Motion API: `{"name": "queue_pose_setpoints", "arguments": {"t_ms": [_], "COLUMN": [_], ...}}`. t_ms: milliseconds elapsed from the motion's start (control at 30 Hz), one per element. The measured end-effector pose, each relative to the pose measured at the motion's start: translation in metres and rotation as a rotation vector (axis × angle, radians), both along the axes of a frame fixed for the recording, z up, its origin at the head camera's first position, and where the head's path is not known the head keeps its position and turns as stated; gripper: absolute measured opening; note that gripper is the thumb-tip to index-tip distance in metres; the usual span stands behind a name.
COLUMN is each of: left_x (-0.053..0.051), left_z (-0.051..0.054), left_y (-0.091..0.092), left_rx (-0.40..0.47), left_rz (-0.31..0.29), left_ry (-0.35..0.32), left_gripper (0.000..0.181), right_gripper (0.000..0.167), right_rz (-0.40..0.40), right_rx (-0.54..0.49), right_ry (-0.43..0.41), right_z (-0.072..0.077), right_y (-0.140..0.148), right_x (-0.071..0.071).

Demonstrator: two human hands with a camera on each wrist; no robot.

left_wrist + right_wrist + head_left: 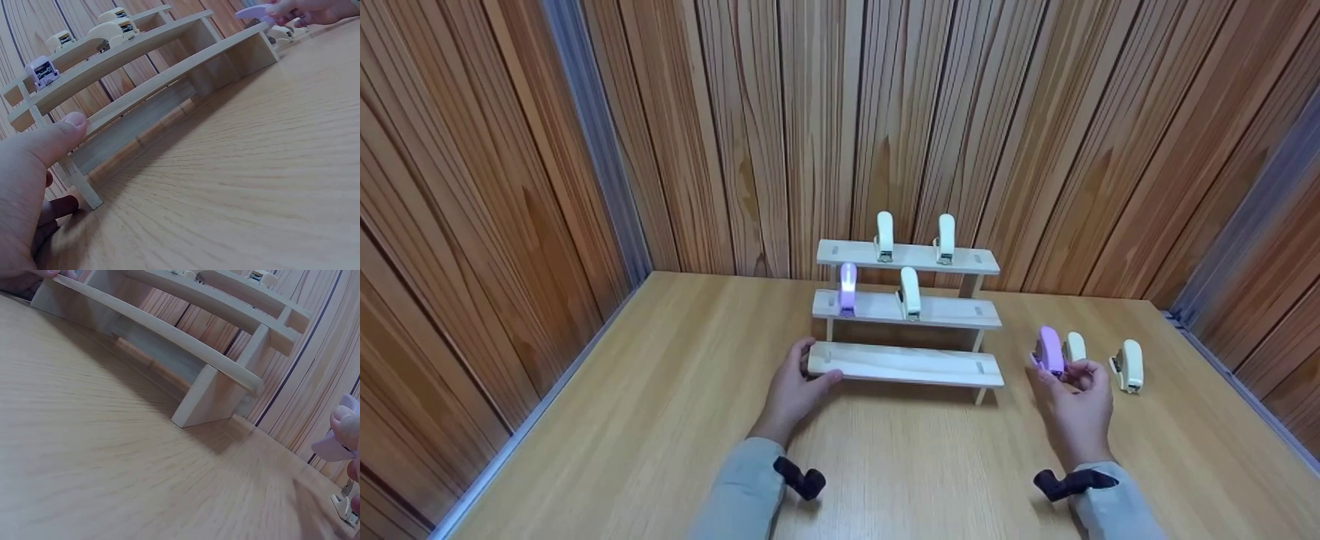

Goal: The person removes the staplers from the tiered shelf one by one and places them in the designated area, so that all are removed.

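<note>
A three-tier wooden display stand [907, 364] stands on the table. My left hand [791, 397] grips the left end of its lowest tier, thumb on the front edge and fingers behind. In my right hand [1081, 412] a purple stapler [1049, 349] is pinched, to the right of the stand; the right wrist view catches only part of this stapler [332, 447]. Two cream staplers, a left one [885, 234] and a right one [946, 236], stand on the top tier. The middle tier carries another purple stapler [847, 287] and a cream stapler [910, 292].
Beyond my right hand, a cream stapler [1075, 346] stands on the table [675, 420], partly hidden. Farther right is one more cream stapler [1129, 365]. Wood-panelled walls [750, 150] close off the back and both sides.
</note>
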State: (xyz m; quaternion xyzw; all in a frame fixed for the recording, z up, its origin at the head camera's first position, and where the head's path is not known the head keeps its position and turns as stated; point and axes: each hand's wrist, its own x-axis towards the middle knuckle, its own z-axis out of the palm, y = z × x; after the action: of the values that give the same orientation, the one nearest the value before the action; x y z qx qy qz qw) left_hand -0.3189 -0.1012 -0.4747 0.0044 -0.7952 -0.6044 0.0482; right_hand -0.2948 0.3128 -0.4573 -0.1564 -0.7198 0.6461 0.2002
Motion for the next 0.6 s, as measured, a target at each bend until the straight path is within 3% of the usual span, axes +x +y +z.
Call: {"name": "queue_pose_setpoints", "arguments": {"t_ms": [233,467,600], "left_x": [0.0,0.002,0.002], "left_z": [0.002,0.001,0.0], "left_y": [0.0,0.001,0.0], "left_rx": [-0.001,-0.001,0.009], "left_rz": [0.002,0.002,-0.003], "left_ry": [-0.012,-0.003,0.013], "left_gripper": [0.085,0.083,0.082], "right_gripper": [0.048,0.047,0.048], "right_rz": [0.053,0.108,0.095], "right_rx": [-0.011,0.205,0.256], "right_ry": [-0.021,-0.08,-0.087], "right_z": [0.002,0.001,0.002], "right_y": [0.013,0.032,0.043], "right_x": [0.007,0.011,0.015]}}
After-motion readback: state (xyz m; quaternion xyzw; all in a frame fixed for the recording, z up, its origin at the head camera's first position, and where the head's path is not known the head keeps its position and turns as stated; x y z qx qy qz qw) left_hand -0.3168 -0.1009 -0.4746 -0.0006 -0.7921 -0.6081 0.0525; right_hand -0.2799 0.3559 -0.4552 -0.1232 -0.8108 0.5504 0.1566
